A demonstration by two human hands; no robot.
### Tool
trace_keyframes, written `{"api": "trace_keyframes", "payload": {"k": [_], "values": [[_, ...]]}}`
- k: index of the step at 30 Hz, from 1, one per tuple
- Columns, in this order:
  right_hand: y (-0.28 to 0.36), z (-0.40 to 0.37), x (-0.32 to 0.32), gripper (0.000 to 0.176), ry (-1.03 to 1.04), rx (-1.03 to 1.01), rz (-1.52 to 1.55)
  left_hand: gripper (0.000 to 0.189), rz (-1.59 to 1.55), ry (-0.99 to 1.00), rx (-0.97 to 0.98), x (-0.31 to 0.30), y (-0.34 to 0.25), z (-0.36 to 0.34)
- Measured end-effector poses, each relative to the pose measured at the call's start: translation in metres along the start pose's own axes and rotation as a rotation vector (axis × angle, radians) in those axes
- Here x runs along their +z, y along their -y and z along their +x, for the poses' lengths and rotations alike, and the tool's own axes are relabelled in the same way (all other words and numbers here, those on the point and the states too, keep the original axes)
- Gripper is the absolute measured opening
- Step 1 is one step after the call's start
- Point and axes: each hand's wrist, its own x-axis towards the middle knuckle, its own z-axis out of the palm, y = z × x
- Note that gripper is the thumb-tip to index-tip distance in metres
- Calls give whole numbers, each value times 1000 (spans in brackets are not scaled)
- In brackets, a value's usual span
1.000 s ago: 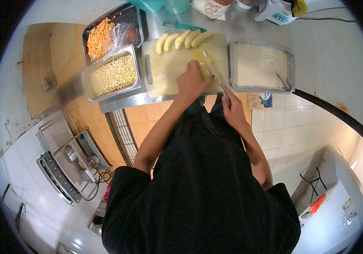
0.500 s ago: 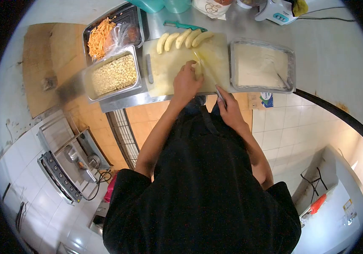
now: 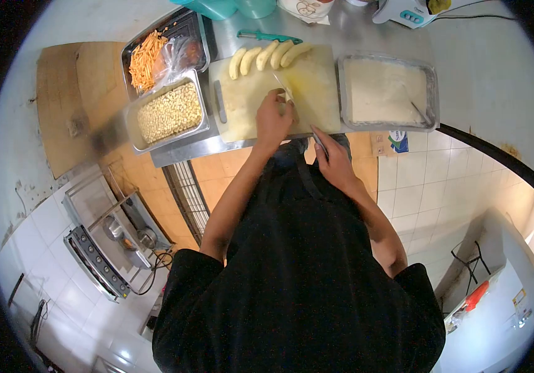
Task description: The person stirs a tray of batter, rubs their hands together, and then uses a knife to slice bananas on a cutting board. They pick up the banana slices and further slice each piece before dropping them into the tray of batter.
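Note:
A pale cutting board [image 3: 242, 118] lies on the metal counter. My left hand [image 3: 273, 119] is over its middle, fingers curled on a pale banana piece [image 3: 288, 94] that they partly cover. My right hand [image 3: 336, 163] grips a knife [image 3: 319, 143] by its handle at the board's front edge. The thin blade points up and left across the board, close beside the left fingertips. Several peeled bananas [image 3: 248, 60] lie in a row along the board's far side. Behind them rests a green-handled tool [image 3: 260, 36].
Left of the board stand a metal pan of small pale-yellow cubes [image 3: 170, 113] and a black tray [image 3: 183, 28] with orange strips [image 3: 147, 61] and a plastic bag. To the right is a tub of creamy white mixture [image 3: 385, 93] with a utensil in it. A white appliance [image 3: 403, 13] sits behind.
The knife and my right hand have shifted left, bringing the blade closer to my left fingers. My left hand has stayed nearly in place, its fingers drawn in a little more.

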Motion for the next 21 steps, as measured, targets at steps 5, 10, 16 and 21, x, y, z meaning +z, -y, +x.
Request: {"api": "trace_keyframes", "payload": {"k": [5, 10, 16, 21], "values": [[2, 2, -1, 45, 20, 20, -11, 32, -70, -2, 1, 2, 4, 1], [2, 2, -3, 44, 39, 48, 16, 30, -121, 14, -64, -2, -6, -1], [4, 4, -5, 43, 57, 62, 31, 29, -145, -50, -63, -3, -8, -3], [3, 4, -4, 43, 60, 74, 35, 27, -55, -86, 80, 5, 13, 0]]}}
